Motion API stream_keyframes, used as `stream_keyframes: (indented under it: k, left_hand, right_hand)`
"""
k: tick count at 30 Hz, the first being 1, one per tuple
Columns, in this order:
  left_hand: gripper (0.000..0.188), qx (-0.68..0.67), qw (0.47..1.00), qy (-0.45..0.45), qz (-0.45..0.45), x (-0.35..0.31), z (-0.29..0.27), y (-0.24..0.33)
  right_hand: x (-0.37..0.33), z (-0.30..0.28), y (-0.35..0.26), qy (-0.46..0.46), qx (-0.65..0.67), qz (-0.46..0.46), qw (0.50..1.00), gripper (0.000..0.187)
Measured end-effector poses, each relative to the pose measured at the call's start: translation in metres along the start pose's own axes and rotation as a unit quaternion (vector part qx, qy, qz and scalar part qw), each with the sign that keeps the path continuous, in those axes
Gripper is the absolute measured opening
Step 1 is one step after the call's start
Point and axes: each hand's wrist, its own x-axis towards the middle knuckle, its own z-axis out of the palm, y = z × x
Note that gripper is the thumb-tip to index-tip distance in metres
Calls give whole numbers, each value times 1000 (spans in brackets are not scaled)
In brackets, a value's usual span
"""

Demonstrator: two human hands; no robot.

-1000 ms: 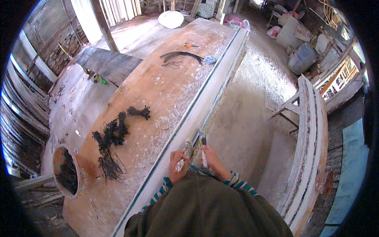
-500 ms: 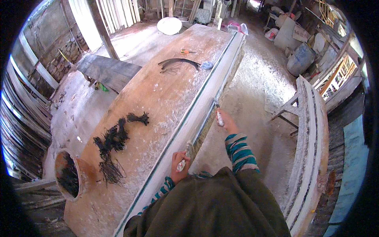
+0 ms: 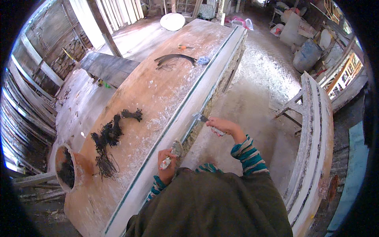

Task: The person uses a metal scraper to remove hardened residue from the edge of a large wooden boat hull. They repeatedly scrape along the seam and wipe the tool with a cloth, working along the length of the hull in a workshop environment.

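Observation:
My right hand (image 3: pixel 224 125) grips the pale handle of a putty knife, whose metal blade (image 3: pixel 200 117) rests at the right side of a long white plaster-like strip (image 3: pixel 167 138). My left hand (image 3: pixel 166 165) is wrapped round a second putty knife, its broad, coated blade (image 3: pixel 177 148) pointing away from me beside the same strip. The strip runs along the right edge of a brown worktable (image 3: pixel 158 89), with a dark green line down its left side. Rough, pale, crusted material (image 3: pixel 209 103) shows along its right side.
Black stringy bundles (image 3: pixel 112 132) lie on the table, near a tipped bucket (image 3: pixel 77 168) at its left edge. Farther up are dark curved strips (image 3: pixel 175 58) and an orange-handled tool (image 3: pixel 184 47). A whitened bench (image 3: pixel 310 154) stands at right, a dark bench (image 3: pixel 108 67) at left.
My right hand has drawn its putty knife nearer to me, turning the blade leftward over the strip. My left hand has shifted slightly left with its knife. The whole view has shifted a little.

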Motion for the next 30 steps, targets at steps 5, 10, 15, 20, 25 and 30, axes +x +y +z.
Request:
stream_keyframes:
  k: [5,10,15,20,25,30]
  left_hand:
    - [11,84,995,40,27,-9,14,6]
    - [9,85,991,102,-5,-16,34,12]
    - [10,94,983,150,-47,-19,47,20]
    - [10,84,976,190,-65,-18,60,24]
    - [11,98,969,217,-69,-20,70,28]
    - [12,80,969,221,-76,-20,73,26]
  right_hand:
    - [10,-38,21,217,102,16,971,28]
    - [41,-42,36,167,235,9,958,28]
    - [56,-73,54,71,241,46,967,28]
    - [66,-103,53,138,328,12,934,19]
    - [56,-133,55,34,243,36,969,27]
    - [69,-114,50,72,312,24,947,23]
